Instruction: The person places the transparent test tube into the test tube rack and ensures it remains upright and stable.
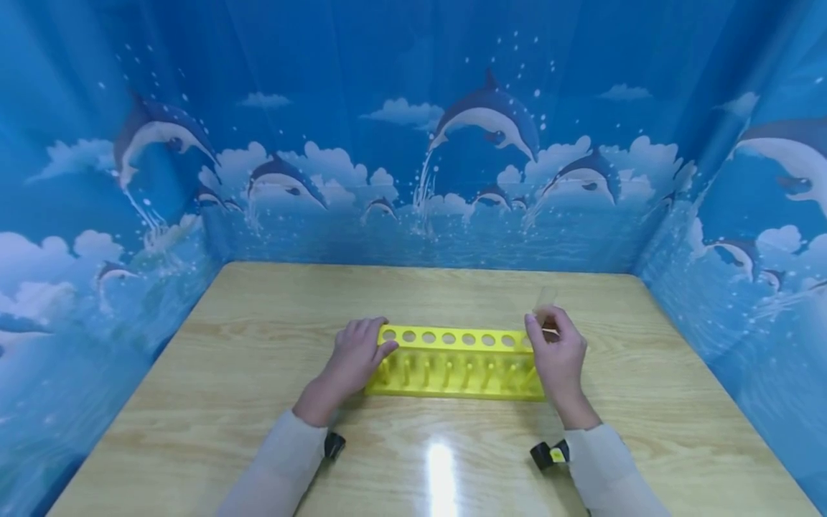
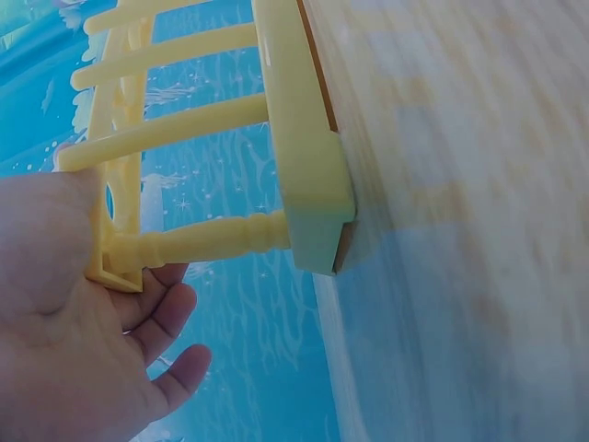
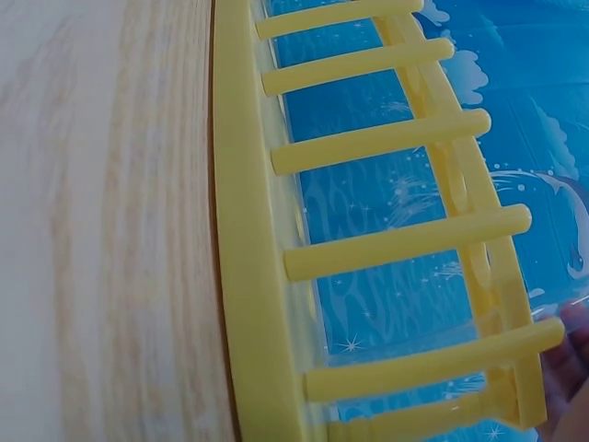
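Observation:
A yellow plastic test tube rack stands upright on the table, a row of round holes along its top and a row of pegs below. My left hand grips the left end of its top strip, thumb in front, the other fingers behind; in the left wrist view that hand wraps the strip's corner. At the right end, my right hand holds the top with thumb and curled fingers. A faint see-through piece shows just above these fingers. In the right wrist view only fingertips show beside the rack's end.
The wood-grain table reaches back to a blue curtain printed with dolphins, which also hangs along both sides. Black wrist devices sit at both sleeves. A bright light reflection lies on the table's front part.

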A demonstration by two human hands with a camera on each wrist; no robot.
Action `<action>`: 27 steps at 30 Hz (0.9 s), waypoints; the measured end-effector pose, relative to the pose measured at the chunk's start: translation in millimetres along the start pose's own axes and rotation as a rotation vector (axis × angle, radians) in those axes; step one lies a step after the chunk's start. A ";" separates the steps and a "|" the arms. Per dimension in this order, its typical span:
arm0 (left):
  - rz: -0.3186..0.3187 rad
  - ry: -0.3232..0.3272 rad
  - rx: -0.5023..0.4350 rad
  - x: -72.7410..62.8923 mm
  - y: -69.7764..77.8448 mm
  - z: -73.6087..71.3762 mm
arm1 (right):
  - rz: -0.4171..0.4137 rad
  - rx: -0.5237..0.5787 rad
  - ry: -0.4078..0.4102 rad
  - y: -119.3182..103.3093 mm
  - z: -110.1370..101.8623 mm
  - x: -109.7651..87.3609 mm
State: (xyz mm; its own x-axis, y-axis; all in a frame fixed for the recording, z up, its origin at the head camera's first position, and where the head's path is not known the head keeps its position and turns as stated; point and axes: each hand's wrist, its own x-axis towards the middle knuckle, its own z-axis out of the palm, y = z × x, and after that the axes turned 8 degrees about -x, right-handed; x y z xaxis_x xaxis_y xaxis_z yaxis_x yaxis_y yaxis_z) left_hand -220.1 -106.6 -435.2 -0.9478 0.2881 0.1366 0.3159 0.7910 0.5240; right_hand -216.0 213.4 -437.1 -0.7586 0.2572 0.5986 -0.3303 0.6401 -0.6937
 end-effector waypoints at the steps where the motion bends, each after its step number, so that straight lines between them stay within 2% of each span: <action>1: -0.003 -0.003 0.000 0.1 0.4 -0.6 | -0.004 0.001 0.002 -0.3 -0.1 0.2; 6: -0.002 -0.016 -0.009 -0.2 1.5 -2.7 | -0.007 -0.008 -0.006 -1.4 -0.6 0.5; 16: 0.001 -0.019 -0.010 3.0 -1.0 -0.8 | 0.046 -0.037 -0.037 -1.9 -0.5 2.8; 27: 0.002 -0.038 -0.028 1.9 -1.3 -2.5 | 0.022 -0.003 -0.086 -4.8 -3.2 3.9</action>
State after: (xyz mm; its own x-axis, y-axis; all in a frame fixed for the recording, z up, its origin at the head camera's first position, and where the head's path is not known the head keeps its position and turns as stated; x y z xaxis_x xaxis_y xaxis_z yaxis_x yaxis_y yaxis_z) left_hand -222.3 -108.5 -433.5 -0.9447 0.3101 0.1062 0.3159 0.7749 0.5475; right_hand -215.6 213.6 -430.1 -0.8111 0.2079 0.5467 -0.3115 0.6375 -0.7047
